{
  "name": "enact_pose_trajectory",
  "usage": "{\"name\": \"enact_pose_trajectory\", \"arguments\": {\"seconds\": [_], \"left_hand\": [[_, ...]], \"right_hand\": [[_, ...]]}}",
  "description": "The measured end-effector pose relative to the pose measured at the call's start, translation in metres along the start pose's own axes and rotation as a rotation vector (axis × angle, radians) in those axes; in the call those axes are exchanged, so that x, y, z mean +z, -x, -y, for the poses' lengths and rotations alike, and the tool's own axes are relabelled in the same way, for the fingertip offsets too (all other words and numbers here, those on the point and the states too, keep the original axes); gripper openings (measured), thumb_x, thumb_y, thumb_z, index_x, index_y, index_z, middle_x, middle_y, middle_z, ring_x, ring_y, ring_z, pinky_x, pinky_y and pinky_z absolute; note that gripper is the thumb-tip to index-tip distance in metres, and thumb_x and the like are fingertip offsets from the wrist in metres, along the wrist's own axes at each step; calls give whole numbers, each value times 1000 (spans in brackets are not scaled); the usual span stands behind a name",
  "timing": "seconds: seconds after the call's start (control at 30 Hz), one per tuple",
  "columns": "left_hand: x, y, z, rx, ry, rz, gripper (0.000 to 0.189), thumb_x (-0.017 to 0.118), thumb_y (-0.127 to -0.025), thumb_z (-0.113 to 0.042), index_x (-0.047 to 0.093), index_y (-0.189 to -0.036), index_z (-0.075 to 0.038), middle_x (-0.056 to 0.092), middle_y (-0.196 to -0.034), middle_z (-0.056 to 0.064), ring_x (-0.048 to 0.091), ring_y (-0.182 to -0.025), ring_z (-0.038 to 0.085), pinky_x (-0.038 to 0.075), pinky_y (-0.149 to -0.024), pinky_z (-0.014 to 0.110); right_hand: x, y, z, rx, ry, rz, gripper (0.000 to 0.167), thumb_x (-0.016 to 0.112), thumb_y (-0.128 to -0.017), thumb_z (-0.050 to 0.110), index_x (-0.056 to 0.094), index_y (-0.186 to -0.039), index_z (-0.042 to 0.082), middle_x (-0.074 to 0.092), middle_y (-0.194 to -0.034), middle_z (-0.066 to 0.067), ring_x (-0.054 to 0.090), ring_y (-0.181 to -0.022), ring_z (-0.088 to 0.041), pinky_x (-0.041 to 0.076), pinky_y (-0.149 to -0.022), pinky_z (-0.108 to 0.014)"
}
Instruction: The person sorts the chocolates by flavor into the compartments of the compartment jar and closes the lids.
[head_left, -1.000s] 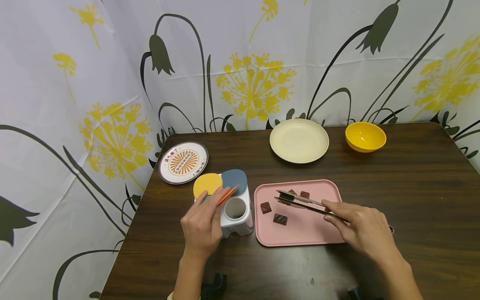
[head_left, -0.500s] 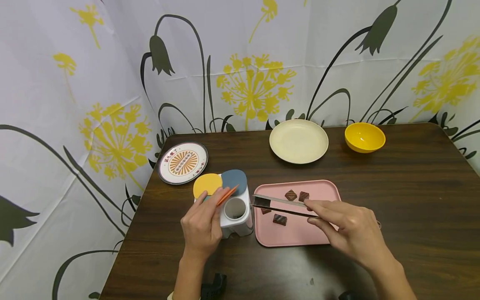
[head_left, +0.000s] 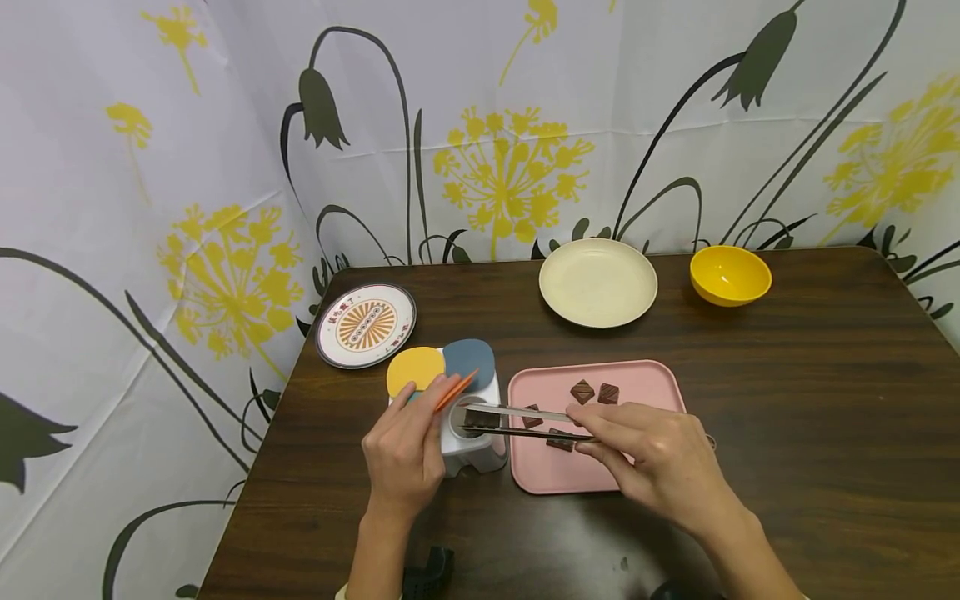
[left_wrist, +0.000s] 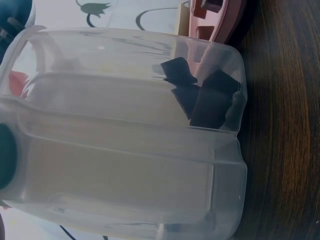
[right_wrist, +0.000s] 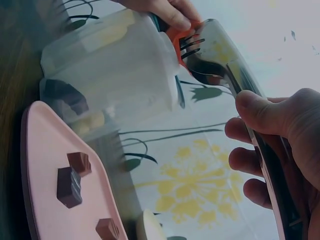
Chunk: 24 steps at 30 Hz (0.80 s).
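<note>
Your right hand (head_left: 656, 458) pinches silver metal tongs (head_left: 517, 410), tips above the translucent white plastic container (head_left: 480, 459) at left; your left hand (head_left: 405, 450), fingers extended, props its orange lid (head_left: 457, 392) up

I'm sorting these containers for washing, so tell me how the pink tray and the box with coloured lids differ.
The pink tray is low and shallow, while the box stands taller. The tray is solid pink; the box has cloudy, see-through walls. The tray lies open across its top, while the box has coloured lids, its orange lid tilted up. Both hold dark chocolates and stand on the table.
</note>
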<state>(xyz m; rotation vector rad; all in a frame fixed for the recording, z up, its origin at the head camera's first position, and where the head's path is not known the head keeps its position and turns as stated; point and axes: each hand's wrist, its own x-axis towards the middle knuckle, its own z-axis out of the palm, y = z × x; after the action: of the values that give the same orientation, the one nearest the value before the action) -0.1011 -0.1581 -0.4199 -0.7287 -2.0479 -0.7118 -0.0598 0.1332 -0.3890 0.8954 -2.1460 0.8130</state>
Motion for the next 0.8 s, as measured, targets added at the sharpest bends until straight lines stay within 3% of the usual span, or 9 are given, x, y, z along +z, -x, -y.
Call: {"name": "enact_pose_trajectory", "arguments": {"seconds": [0.4, 0.8], "left_hand": [[-1, 0, -1, -10, -6, -2, 35, 42, -102, -18, 68, -123, -5, 73, -108, 8, 72, -91, 23, 53, -87, 52], [0, 1, 1, -1, -1, -15, 36, 43, -103, -20, 67, -123, -2, 72, -110, 7, 72, -89, 25, 52, -90, 48]], "right_hand": [[5, -3, 2, -12, -18, 41, 36, 52, -101, 37, 74, -116, 13, 74, -104, 4, 70, -86, -12, 55, -71, -34], [3, -2, 4, 33, -18, 82, 39, 65, -94, 38, 69, -125, 13, 72, -111, 2, 70, -91, -14, 55, -73, -37]]}}
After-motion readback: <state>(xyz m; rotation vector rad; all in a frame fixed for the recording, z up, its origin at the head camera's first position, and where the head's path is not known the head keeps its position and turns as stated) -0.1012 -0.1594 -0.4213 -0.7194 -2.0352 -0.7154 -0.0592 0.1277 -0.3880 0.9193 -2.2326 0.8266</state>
